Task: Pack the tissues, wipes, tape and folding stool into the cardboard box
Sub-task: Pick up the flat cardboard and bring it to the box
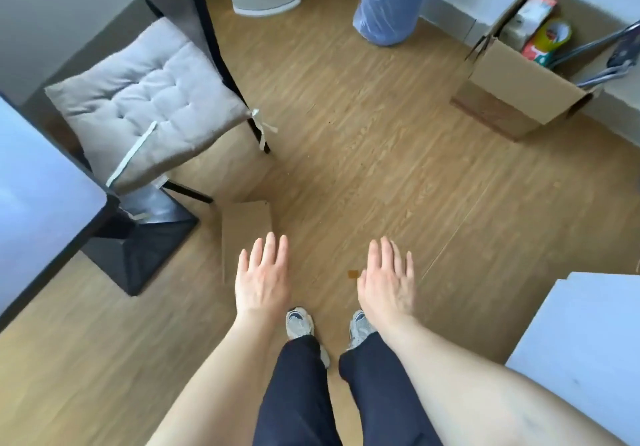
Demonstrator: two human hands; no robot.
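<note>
An open cardboard box (512,78) stands on the wooden floor at the far right, against the wall. Inside it I see a red and white tissue pack (535,9), a roll of tape (556,31) and a red and green wipes pack (535,52). The grey metal legs of the folding stool (595,61) stick out of the box to the right. My left hand (263,279) and my right hand (386,283) are held out flat over the floor, palms down, fingers apart, both holding nothing and far from the box.
A chair with a grey tufted cushion (145,99) stands at the left beside a dark table base (138,237). A flat piece of cardboard (246,227) lies on the floor by my left hand. A blue plastic-wrapped roll (391,2) stands at the back. A white surface (585,348) is at the right.
</note>
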